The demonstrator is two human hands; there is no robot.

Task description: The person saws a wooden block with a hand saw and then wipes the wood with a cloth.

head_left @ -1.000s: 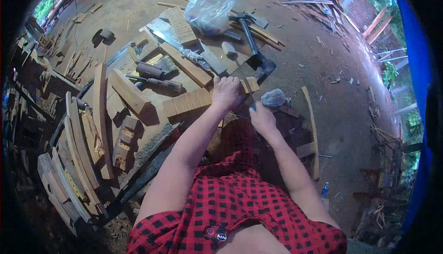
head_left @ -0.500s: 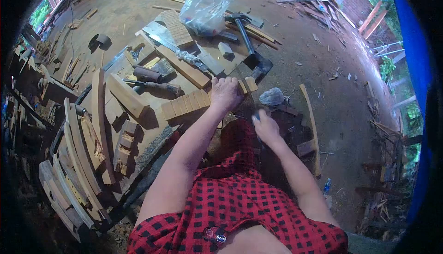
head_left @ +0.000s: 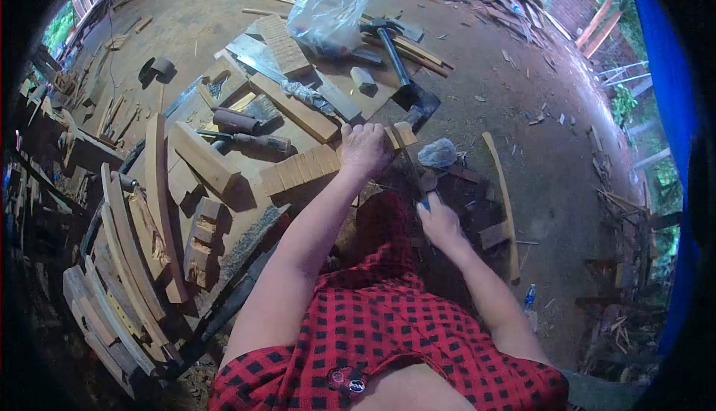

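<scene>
My left hand [head_left: 365, 150] presses down on a pale wooden strip [head_left: 298, 168] scored into several segments, which lies on a low work board. My right hand [head_left: 441, 226] is closed around a blue-handled saw [head_left: 424, 201]. Its thin blade runs up toward the strip's right end [head_left: 403, 133], just right of my left hand. The blade is hard to make out. My red-and-black checked shirt [head_left: 373, 321] fills the bottom of the view.
A black-headed axe [head_left: 406, 83] and a clear plastic bag [head_left: 328, 12] lie beyond the strip. Chisels [head_left: 250, 140] and wood blocks sit left of it. Curved wooden slats [head_left: 127, 239] are stacked at left. A curved stick [head_left: 503, 195] and grey crumpled plastic [head_left: 436, 154] lie on the dirt at right.
My right hand has drawn back toward my body with the saw, away from the strip. My left hand has stayed on the strip.
</scene>
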